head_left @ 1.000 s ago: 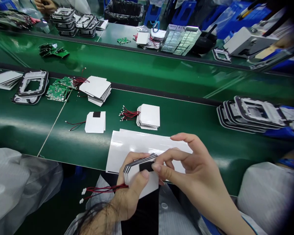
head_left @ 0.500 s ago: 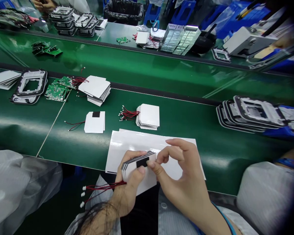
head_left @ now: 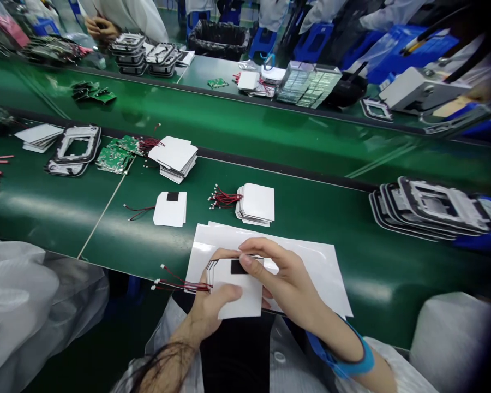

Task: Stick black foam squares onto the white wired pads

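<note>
Place: factory electronics assembly line
Benches: long green worktops (head_left: 311, 202) in parallel rows
Parts: green circuit boards (head_left: 115, 155), wired white panels (head_left: 257, 202), stacked frames (head_left: 431, 210)
Workers: several people around, pale smocks (head_left: 137, 19)
Wrist: blue band (head_left: 362, 355) on the right arm
Floor area: blue stools (head_left: 314, 41), black-lined bin (head_left: 219, 39)

On the dark green tabletop (head_left: 311, 207), the neat stack of white square panels (head_left: 257, 203) lay behind the glossy white sheets (head_left: 327, 273), right of the single black-taped white panel (head_left: 167, 214).
</note>
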### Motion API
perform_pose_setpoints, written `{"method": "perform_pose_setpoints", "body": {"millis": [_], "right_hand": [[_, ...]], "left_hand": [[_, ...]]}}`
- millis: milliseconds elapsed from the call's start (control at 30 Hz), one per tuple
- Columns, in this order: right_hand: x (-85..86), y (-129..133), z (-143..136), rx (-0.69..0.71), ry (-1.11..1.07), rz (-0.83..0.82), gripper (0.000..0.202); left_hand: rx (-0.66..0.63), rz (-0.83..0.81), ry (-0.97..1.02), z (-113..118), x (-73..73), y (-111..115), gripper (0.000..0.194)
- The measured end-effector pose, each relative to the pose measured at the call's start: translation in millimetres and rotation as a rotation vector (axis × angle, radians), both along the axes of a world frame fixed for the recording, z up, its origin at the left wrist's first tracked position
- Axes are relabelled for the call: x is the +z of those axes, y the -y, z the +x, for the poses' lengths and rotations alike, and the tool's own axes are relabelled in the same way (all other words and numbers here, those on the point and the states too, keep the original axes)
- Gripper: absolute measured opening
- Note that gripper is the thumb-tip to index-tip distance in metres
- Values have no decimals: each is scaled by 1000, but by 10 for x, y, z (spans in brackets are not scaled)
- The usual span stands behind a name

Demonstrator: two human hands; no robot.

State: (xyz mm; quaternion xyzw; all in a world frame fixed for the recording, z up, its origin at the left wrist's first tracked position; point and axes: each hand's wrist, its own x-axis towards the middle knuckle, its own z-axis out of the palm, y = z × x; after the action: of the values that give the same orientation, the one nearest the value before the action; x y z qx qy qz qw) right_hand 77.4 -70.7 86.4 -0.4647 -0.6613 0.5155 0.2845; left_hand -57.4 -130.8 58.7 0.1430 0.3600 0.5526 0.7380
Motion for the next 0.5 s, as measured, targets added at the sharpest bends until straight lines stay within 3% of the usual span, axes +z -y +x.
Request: {"method": "perform_pose_setpoints", "body": {"millis": [100, 167, 233, 367, 500], "right_hand": [[-71, -62, -16, 128, 139, 286, 20], [-112, -117, -39, 177, 201, 366, 26], [-131, -203, -67, 191, 243, 302, 27], [-89, -512, -162, 98, 187, -19, 33], [-42, -892, -502, 101, 98, -99, 34]], "left_hand": [[57, -46, -6, -43, -26, -31, 45], [87, -31, 4, -82, -49, -44, 48], [96, -18, 32, -136, -86, -45, 55], [198, -51, 99, -283, -198, -36, 72], [241, -68, 94, -410, -311, -61, 65]]}}
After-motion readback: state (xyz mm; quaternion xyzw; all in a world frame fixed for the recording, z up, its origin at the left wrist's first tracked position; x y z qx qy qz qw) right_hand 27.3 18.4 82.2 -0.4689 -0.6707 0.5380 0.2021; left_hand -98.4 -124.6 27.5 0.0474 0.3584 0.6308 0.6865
